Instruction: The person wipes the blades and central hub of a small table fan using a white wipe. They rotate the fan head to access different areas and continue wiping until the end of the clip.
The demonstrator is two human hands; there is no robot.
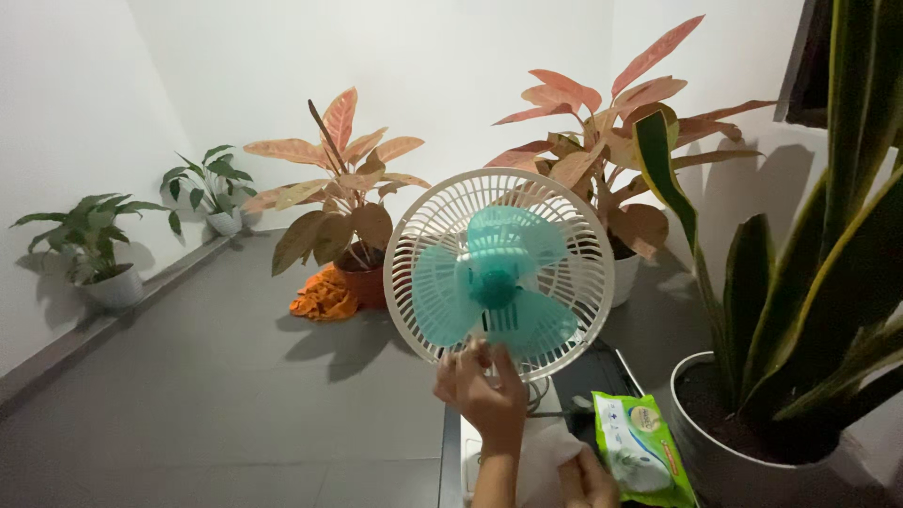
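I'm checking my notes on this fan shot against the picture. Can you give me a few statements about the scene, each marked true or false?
1. The left hand touches the lower rim of the fan. True.
2. The fan's blades are red. False: they are teal, behind a white grille.
3. The right hand is on a white wipe. True.
4. The green wipe pack lies to the left of the fan. False: it lies at lower right, beside the white pot.
5. An orange cloth lies on the floor by a pink-leaved plant. True.
6. The room holds only one plant. False: several stand along the walls.
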